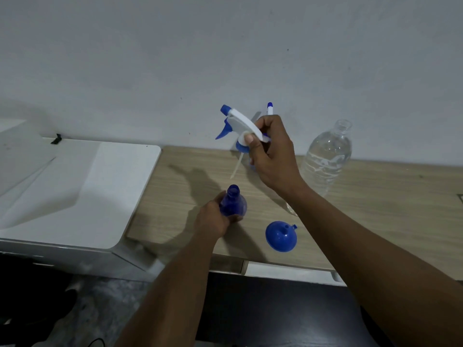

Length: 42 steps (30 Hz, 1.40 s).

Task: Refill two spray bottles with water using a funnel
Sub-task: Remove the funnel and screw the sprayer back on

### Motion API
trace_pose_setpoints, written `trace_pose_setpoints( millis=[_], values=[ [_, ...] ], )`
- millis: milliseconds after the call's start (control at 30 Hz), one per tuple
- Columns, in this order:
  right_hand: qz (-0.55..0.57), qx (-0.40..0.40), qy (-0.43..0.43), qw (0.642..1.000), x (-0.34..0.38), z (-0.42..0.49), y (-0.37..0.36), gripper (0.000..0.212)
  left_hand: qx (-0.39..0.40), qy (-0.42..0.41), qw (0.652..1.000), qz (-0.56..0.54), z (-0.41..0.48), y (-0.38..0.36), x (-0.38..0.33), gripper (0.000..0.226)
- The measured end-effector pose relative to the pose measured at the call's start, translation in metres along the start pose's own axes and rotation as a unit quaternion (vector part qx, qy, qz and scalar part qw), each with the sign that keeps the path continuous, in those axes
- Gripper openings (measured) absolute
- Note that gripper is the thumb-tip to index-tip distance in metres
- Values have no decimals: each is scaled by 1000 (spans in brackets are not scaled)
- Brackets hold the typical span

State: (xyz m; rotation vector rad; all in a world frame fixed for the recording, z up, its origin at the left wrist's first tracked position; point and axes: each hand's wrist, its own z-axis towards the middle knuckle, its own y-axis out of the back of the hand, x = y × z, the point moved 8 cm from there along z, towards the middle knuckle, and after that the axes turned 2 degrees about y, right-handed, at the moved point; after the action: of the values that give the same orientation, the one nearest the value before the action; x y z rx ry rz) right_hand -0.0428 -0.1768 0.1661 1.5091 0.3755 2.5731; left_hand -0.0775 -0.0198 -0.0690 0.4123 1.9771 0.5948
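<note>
Two bare forearms reach in from the bottom edge, with no sleeves, watch or bracelet visible. The left hand (213, 219) and right hand (273, 156) wear no gloves or rings. The right thumbnail, beside the curled fingers (263, 123), is short and plain.

spray head (240, 123) in right hand (273, 156), above open blue bottle (233, 201)

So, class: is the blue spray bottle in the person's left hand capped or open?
Open. The blue spray bottle has a bare neck, and the right hand holds the trigger sprayer head lifted clear above it.
</note>
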Motion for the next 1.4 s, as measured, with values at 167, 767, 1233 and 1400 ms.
trace_pose_setpoints(
  millis=[167, 767, 1233, 1400],
  values=[
    [-10, 17, -39, 999, -29, -15, -13, 12, 6, -10, 1000, -10, 0, -1, -1, 93],
    [-163, 161, -56, 972, -89, -43, -50, 24, -16, -86, 996, 32, -8, 5, -10, 73],
    [-343, 343, -65, 872, -83, -34, -79, 43, 7, -36, 998, 47, -1, -10, -9, 77],
    [-352, 333, -63, 872, -86, -35, -73, 37, 3, -54, 995, 81, -5, -6, -14, 79]
  ],
)
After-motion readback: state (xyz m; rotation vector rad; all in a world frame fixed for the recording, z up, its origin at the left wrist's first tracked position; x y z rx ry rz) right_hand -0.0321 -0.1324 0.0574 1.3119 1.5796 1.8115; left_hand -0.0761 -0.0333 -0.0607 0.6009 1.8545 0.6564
